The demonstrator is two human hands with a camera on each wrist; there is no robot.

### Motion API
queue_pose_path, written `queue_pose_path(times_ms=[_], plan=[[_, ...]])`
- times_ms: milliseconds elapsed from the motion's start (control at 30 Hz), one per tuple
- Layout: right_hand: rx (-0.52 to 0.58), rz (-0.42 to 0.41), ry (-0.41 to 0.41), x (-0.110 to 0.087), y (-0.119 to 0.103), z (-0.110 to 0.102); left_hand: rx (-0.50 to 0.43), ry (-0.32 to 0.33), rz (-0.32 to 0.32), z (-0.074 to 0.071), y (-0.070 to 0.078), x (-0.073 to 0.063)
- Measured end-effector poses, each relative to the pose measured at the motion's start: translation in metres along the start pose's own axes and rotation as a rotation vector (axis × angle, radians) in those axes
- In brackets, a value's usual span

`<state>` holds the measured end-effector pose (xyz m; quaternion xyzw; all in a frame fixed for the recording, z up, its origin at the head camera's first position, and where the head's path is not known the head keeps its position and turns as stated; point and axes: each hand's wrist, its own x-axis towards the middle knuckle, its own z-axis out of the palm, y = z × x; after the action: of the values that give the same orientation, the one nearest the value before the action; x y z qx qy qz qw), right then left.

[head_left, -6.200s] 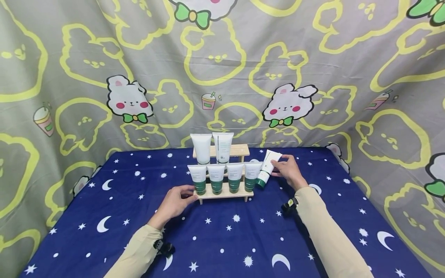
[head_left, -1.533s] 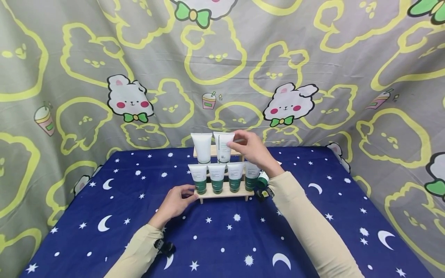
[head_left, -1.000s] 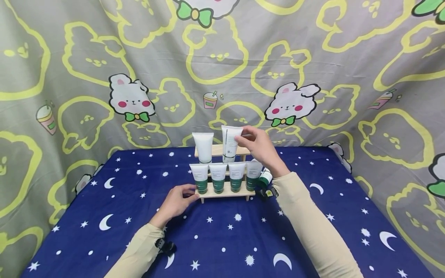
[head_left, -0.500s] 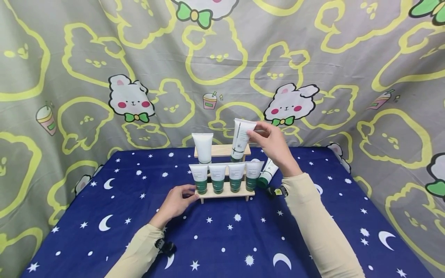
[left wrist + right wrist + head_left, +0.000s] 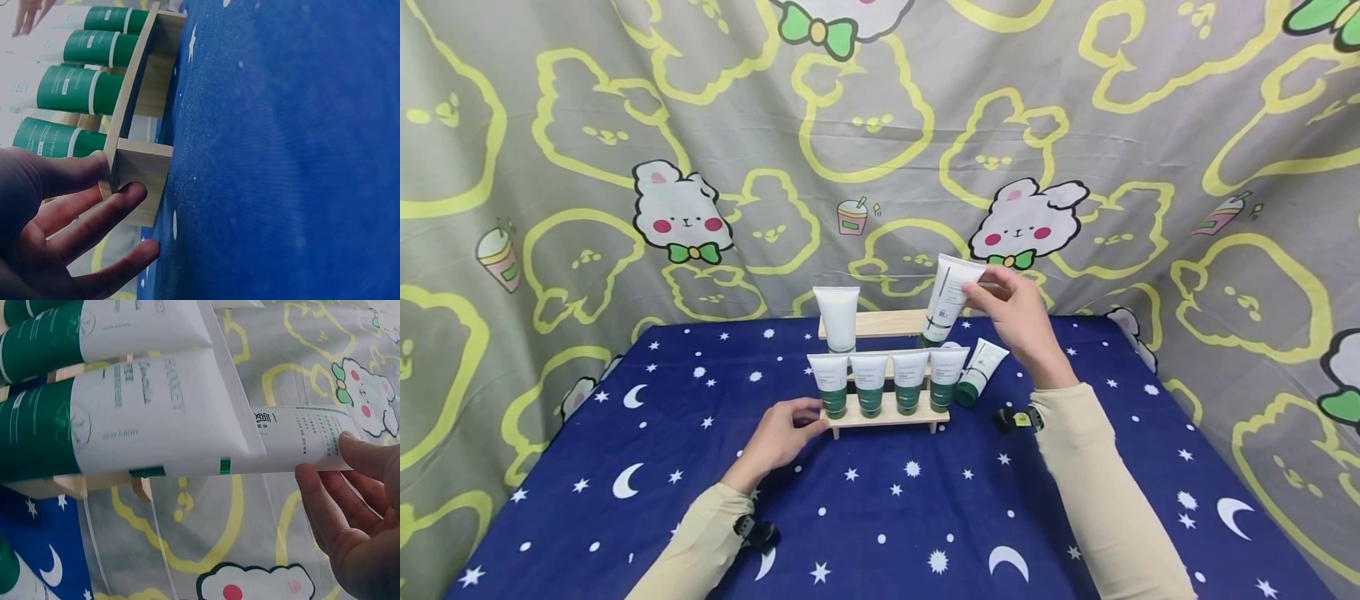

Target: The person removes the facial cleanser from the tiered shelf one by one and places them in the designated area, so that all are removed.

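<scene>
A small tiered wooden rack (image 5: 880, 323) stands on the table in the head view. My left hand (image 5: 781, 437) grips the left end of its lowest step; the left wrist view shows the thumb (image 5: 78, 170) on top and other fingers beside the leg. Several white-and-green squeeze tubes (image 5: 870, 383) stand cap-down along that front step. My right hand (image 5: 1018, 321) pinches a larger white squeeze tube (image 5: 951, 300) near its flat end, tilted at the right end of the top tier. Its green cap is partly hidden behind the front row. Another white tube (image 5: 837, 318) stands at the rack's left.
A white tube with a green cap (image 5: 982, 372) leans or lies right of the rack, below my right hand. A dark blue cloth with moons and stars (image 5: 850, 533) covers the table. A grey patterned curtain (image 5: 760, 125) hangs close behind.
My right hand let go of the tube right of the rack, took hold of the white tube on the upper tier, and has lifted it rightward, tilting it. My left hand stays put.
</scene>
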<state>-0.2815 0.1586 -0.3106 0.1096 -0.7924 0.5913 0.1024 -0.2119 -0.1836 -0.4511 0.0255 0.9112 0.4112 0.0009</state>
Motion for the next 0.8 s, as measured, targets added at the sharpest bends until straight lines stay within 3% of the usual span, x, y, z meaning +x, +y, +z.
queue_pose_path(times_ms=[567,800], plan=[[0.048,-0.047,0.119,-0.015,0.014,-0.027,-0.004,0.002,-0.001,0.001,0.0,0.0],[-0.03,0.017,0.147,-0.022,0.022,-0.037,0.006,0.003,-0.01,0.0,0.001,0.0]])
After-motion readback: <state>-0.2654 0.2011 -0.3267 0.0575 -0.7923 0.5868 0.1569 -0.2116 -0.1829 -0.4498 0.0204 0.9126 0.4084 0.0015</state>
